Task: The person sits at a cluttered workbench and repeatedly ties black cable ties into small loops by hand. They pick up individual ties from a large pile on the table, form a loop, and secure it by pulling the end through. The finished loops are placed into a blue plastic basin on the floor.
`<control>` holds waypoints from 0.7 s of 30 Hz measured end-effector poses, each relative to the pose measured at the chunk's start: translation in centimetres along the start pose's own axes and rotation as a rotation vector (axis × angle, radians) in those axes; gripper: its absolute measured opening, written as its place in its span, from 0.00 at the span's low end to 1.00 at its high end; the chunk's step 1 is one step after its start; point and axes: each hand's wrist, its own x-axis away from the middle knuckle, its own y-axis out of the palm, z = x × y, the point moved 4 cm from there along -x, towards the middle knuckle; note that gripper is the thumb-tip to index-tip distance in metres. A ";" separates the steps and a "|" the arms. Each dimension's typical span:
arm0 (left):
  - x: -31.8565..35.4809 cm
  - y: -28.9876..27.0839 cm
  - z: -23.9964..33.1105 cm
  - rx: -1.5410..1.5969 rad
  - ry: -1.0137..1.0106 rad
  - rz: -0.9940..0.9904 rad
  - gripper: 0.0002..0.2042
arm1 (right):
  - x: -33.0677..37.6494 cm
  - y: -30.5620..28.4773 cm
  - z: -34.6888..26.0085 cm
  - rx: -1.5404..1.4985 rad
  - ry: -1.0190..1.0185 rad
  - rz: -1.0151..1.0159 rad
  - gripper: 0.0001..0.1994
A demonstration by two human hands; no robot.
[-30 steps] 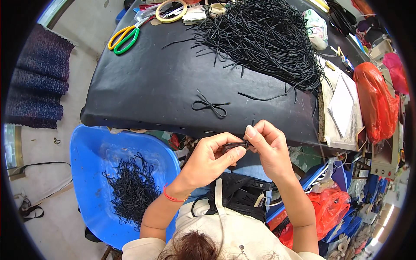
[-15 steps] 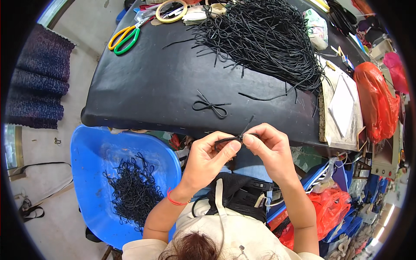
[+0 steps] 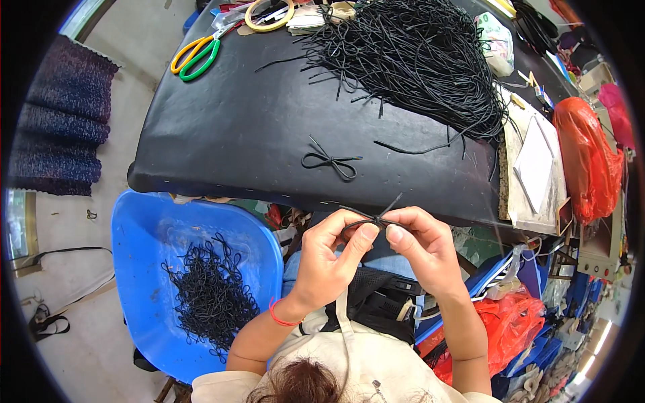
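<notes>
The left hand [image 3: 329, 258] and the right hand [image 3: 420, 245] are brought together just off the near edge of the black table [image 3: 235, 121], fingertips almost meeting. Between them they pinch a short black cord [image 3: 373, 219], which is bent into a small loop on the left-hand side while its loose ends stick up and to the right, crossing the table's edge. Both hands are closed on this cord, thumb against forefinger. A red band [image 3: 280, 316] circles the left wrist.

Just beyond the hands, on the table top, lies a finished black bow [image 3: 329, 161], flat and on its own (two loops, two tails). Further away and to the right spreads a large heap of loose black cords [image 3: 416, 60], with one single strand trailing out at its near side. At the far left corner of the table lie scissors with yellow and green handles [image 3: 196, 54], and beside them, further right, a yellowish ring of tape [image 3: 269, 13].

To the left of the hands, lower than the table, stands a blue plastic chair [image 3: 148, 221] whose seat holds a pile of black bows [image 3: 211, 292]. On the right edge of the table lie sheets of paper [image 3: 534, 164], with an orange plastic bag [image 3: 591, 154] beyond them. A dark knitted cloth [image 3: 60, 127] lies on the floor at far left.
</notes>
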 end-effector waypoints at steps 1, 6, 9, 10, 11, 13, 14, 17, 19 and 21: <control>0.0 -0.1 -0.1 -0.028 0.010 -0.001 0.07 | -0.2 -0.1 0.0 -0.047 0.029 -0.020 0.09; -0.2 0.5 0.3 -0.188 0.106 -0.068 0.06 | -1.1 -0.1 -0.1 0.000 -0.046 0.101 0.09; 0.2 0.8 1.0 -0.304 0.173 -0.083 0.05 | -1.2 -0.6 -0.6 0.138 -0.177 0.241 0.11; 0.4 1.0 1.4 -0.378 0.214 -0.084 0.05 | -1.2 -0.8 -0.7 0.183 -0.191 0.266 0.11; 0.5 1.2 1.7 -0.451 0.258 -0.085 0.04 | -1.4 -0.8 -0.5 0.136 -0.178 0.285 0.12; 0.9 1.2 1.4 -0.478 0.301 -0.054 0.04 | -1.5 -1.1 -0.2 0.168 -0.137 0.281 0.12; 1.0 1.2 1.3 -0.492 0.325 -0.038 0.04 | -1.6 -1.2 -0.1 0.184 -0.119 0.278 0.12; 0.5 0.6 1.0 -0.319 0.166 -0.039 0.06 | -1.7 -1.1 -0.1 0.123 -0.082 0.266 0.13; 0.2 0.0 -0.5 -0.052 0.066 -0.041 0.09 | -1.8 -1.0 -0.4 -0.076 -0.038 0.316 0.14; -0.4 0.7 0.7 -0.087 0.227 0.017 0.14 | -1.9 -0.6 -1.1 -0.219 -0.016 0.340 0.14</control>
